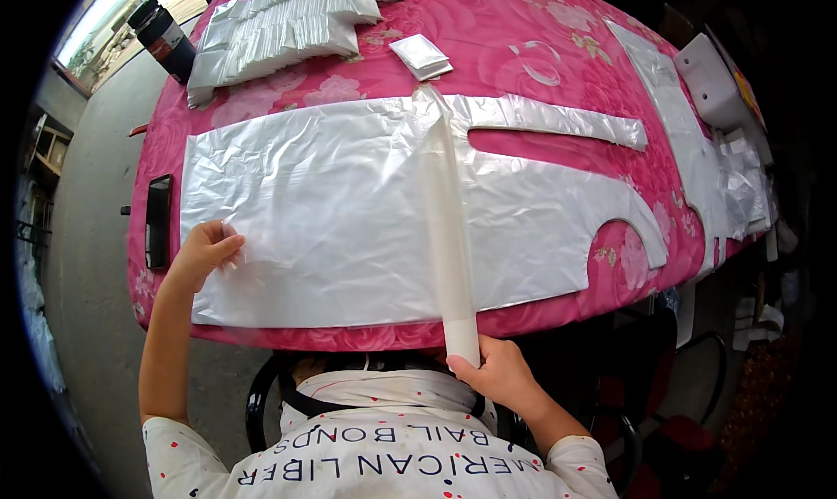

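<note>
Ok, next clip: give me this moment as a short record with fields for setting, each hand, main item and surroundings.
setting: table under a pink floral cloth, seen from above
main item: large translucent plastic sheet spread flat, cut-out loops at its right end
left hand: pressed flat on the sheet's left edge
right hand: grip closed on the near end of a long white rod lying across the sheet
surroundings: stacks of folded plastic pieces at the far side, dark bottle far left, black flat device at the left edge
</note>
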The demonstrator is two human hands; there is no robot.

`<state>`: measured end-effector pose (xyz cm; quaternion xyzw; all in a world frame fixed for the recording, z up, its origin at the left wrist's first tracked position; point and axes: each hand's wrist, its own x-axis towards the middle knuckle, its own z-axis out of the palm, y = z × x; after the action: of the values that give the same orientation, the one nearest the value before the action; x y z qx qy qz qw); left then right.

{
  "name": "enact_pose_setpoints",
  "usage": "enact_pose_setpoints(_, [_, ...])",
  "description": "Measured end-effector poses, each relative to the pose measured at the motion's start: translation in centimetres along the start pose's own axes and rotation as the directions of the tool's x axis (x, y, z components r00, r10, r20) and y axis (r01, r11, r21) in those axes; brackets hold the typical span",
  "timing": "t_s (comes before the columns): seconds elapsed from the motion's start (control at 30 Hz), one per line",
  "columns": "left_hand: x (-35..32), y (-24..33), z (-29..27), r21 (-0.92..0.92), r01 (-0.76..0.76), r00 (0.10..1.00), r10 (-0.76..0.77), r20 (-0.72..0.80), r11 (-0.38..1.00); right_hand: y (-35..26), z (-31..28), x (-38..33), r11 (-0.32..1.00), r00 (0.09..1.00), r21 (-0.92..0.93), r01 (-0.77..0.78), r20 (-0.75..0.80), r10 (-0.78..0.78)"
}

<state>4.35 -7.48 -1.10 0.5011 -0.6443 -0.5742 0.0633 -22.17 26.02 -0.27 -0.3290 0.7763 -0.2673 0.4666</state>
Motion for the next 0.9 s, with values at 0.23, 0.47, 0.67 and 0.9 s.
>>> enact_pose_setpoints(0.23, [-1.1,-1.1,-1.0,0.547,-0.186,0.908,0.356,-0.222,0.816,1.4,0.6,-0.1,0.999,1.0,0.05,-0.017,-0.012,0.018])
enact_pose_setpoints(0.47, [-2.2,5.6,11.1,0.589,-0.637,0.599,0.801,-0.028,0.497,1.4,0.5,-0.1,0.999,1.0,0.04,-0.026,0.0,0.026])
enact_pose_setpoints(0.67, [-0.2,5.9,21.8,0.334,-0.767,0.613,0.781,0.124,0.548,1.6,0.3,-0.4,1.0,1.0,0.009,-0.017,0.0,0.017])
enact_pose_setpoints(0.9, [0.6,4.2,24.5,0.656,-0.659,0.624,0.755,0.202,0.369,1.2,-0.7,-0.6,0.996,0.998,-0.084,-0.028,0.05,0.032])
